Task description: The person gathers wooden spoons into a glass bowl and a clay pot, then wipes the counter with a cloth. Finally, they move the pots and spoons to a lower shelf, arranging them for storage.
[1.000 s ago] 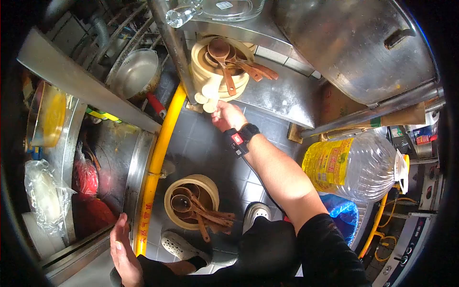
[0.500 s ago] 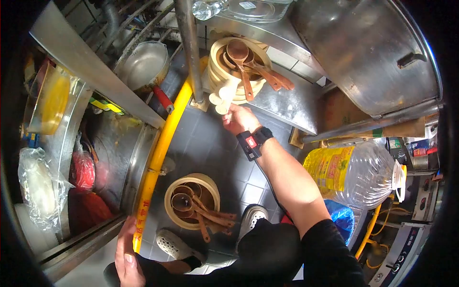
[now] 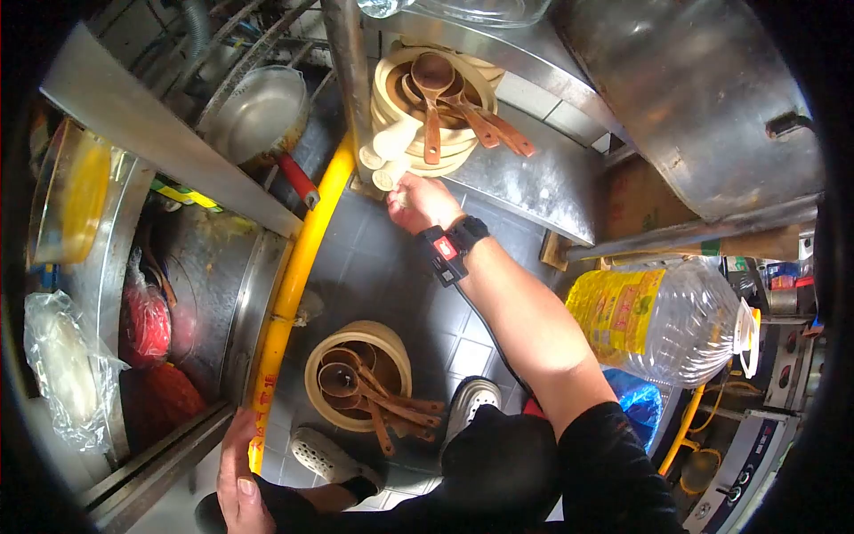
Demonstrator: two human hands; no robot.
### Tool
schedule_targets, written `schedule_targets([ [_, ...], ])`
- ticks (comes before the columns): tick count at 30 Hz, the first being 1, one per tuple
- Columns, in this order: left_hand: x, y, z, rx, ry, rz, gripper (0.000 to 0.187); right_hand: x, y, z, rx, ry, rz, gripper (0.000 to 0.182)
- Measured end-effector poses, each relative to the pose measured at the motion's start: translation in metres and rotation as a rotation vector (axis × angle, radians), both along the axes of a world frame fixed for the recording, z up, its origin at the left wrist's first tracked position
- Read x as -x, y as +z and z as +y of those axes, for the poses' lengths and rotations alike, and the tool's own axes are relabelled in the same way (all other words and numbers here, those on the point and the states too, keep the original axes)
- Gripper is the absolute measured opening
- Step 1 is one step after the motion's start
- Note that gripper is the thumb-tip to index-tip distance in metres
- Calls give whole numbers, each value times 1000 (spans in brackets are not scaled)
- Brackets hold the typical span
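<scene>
At the bottom edge, the left hand (image 3: 238, 481) lies flat and open on the steel ledge (image 3: 151, 481), holding nothing, just beside the lower end of the yellow pipe (image 3: 289, 285). Near it on the grey tiled floor (image 3: 382, 267) stands a round cream-coloured bowl (image 3: 356, 374) with several brown wooden ladles (image 3: 382, 405) inside; their handles stick out to the right. A light perforated clog (image 3: 334, 458) is just below this bowl.

Farther up, the right hand (image 3: 418, 203), with a black wrist strap with a red tag (image 3: 445, 249), is closed around the pale cylindrical handles (image 3: 384, 160) of a stack of cream-coloured bowls (image 3: 445, 111). This stack sits on the edge of the low steel shelf (image 3: 525, 182), just beside the vertical metal post (image 3: 351, 80), and brown wooden ladles (image 3: 463, 102) lie in the top bowl.

To the right stands a large clear plastic oil bottle with a yellow label (image 3: 658, 311). At the far left, a steel saucepan with a red handle (image 3: 262, 120) rests on the rack.
</scene>
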State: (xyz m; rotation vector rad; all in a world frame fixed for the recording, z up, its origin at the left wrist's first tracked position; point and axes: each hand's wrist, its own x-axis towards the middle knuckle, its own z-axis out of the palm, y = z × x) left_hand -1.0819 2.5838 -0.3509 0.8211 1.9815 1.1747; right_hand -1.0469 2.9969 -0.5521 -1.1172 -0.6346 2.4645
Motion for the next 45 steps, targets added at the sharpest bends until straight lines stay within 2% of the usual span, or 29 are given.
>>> schedule_targets([
  [9, -7, 0, -15, 80, -39, -12, 64, 5, -4, 0, -68, 27, 40, 12],
  [13, -13, 6, -3, 29, -76, 8, 66, 6, 1, -4, -133, -35, 54, 13],
  [15, -17, 5, -1, 23, -29, -13, 67, 9, -17, -2, -20, -114, 188, 18],
  [17, -19, 3, -3, 45, 17, -30, 69, 7, -17, -1, -51, -107, 241, 24],
  [19, -19, 3, -6, 64, 58, -28, 71, 1, -2, -5, -59, -67, 111, 25],
  [22, -20, 2, -8, 107, 78, -38, 69, -6, -16, 5, -118, 55, 155, 30],
  [34, -19, 1, -6, 92, 45, -62, 68, -21, -11, 2, -102, 100, 174, 35],
  [36, -19, 2, -5, 93, 36, -61, 68, -20, -14, 4, 23, 128, 258, 33],
  [39, -20, 3, -4, 70, -1, -59, 68, -9, -21, 3, 26, -38, 356, 29],
  [41, -20, 4, -1, 49, -31, -53, 68, -1, -28, 4, 110, -88, 341, 19],
  [42, -20, 3, 1, 42, -44, -52, 68, -1, -15, -1, -51, -67, 148, 7],
  [43, -21, 4, 2, 35, -55, -51, 68, -1, -6, -5, -113, -65, 6, 4],
  [45, -21, 4, 6, 24, -75, -48, 68, 4, -6, -5, -141, -101, -30, 18],
])
